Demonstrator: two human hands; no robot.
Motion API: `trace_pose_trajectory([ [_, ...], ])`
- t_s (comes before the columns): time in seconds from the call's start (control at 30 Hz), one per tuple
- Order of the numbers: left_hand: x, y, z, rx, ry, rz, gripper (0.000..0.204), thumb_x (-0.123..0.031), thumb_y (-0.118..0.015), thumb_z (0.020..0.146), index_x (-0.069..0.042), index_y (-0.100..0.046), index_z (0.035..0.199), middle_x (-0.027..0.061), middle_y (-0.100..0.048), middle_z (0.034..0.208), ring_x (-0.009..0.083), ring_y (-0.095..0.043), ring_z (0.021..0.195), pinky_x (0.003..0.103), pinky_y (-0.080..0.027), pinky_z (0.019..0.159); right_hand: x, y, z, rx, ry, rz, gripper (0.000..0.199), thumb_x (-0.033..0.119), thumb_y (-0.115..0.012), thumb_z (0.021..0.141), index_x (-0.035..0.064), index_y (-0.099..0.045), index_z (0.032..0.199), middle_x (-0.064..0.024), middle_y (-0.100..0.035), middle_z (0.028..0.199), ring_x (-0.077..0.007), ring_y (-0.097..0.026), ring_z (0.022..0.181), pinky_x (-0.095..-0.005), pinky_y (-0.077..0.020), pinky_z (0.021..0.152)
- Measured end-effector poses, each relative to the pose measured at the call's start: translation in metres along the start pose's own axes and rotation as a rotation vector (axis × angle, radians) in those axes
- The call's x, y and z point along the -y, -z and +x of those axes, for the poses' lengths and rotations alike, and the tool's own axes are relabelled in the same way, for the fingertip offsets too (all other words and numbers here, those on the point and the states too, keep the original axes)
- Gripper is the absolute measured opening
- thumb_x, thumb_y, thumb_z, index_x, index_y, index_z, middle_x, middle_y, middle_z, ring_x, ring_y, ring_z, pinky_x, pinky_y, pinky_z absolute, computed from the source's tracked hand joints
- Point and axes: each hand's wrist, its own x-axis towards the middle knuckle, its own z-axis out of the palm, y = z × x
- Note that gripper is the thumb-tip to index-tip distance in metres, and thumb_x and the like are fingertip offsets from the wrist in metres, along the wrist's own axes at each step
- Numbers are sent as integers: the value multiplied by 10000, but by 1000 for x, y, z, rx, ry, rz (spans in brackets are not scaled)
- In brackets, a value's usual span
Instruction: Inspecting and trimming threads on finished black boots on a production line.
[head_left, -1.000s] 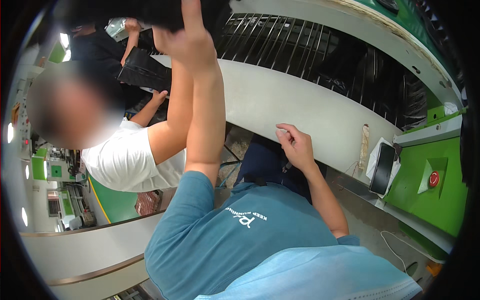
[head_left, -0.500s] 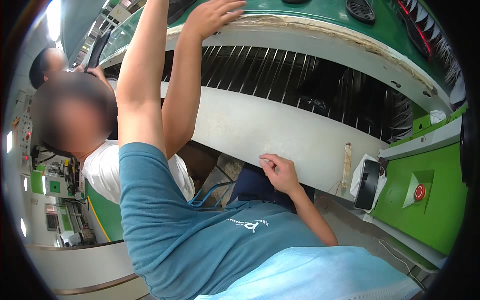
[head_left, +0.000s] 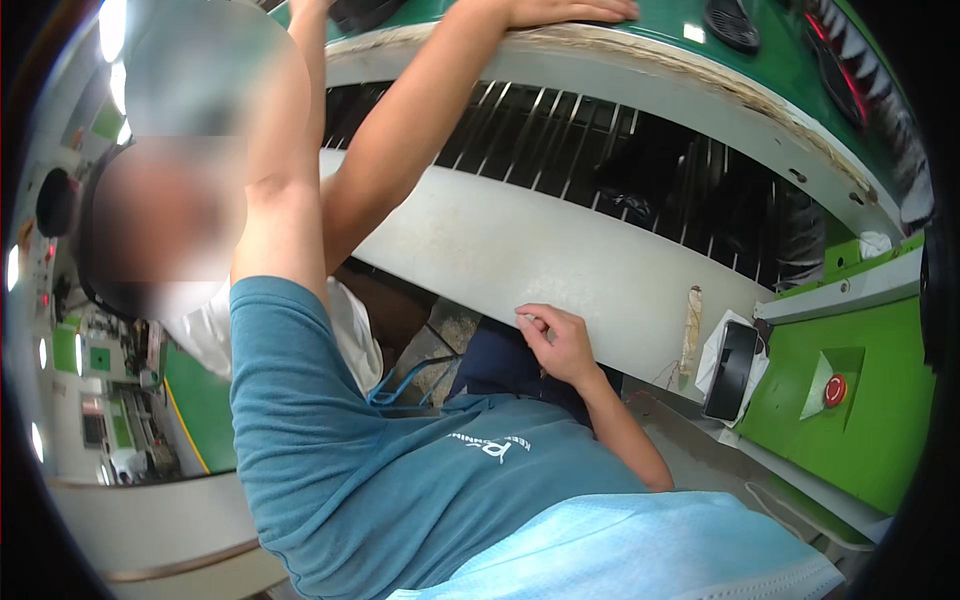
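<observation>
The right hand [head_left: 562, 343] rests at the lower edge of the white panel [head_left: 520, 250], fingers curled and thumb against forefinger; whether it pinches anything cannot be told. The left arm is raised and the left hand is out of view. A co-worker's hand [head_left: 575, 10] lies flat on the green belt [head_left: 760, 70] above the panel.

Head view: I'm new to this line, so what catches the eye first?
Two bare arms reach up at left: the person's left arm in a teal sleeve, and a second arm whose flat hand lies on the curved green machine top. The right hand rests low at centre by the long white panel; a round red button sits at right.
</observation>
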Motion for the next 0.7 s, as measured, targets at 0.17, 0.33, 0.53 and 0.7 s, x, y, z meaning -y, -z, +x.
trace_pose_trajectory([
  [0.17,12,68,-28,-77,14,-59,758,-467,-902,782,89,-663,1241,310,-725,1217,392,-723,1152,438,-579,985,-3,-4,-5,2,-71,1,142,96,-740,988,41,-768,1116,-41,-656,677,-95,-597,608,-277,-485,586],
  [0.33,-38,145,-172,-2,-529,-392,426,-263,-859,864,-1,-716,1167,210,-724,1105,317,-749,969,406,-602,835,-4,-7,-8,-25,-29,-53,135,105,-737,996,35,-771,1106,-30,-648,675,-87,-582,608,-266,-473,603],
  [0.53,-75,176,-434,464,-887,-650,268,-244,-873,849,-85,-739,1019,49,-751,1003,231,-737,791,343,-594,668,-7,-6,-8,13,-25,-74,148,143,-725,1013,34,-774,1101,-25,-646,663,-79,-596,618,-265,-474,599],
  [0.7,-90,85,-552,750,-41,-926,261,-230,-838,903,-22,-763,1042,145,-788,920,288,-790,855,377,-615,761,-12,-8,-7,-7,-49,-101,155,158,-722,1021,32,-770,1098,-23,-656,674,-77,-605,618,-265,-484,598],
])
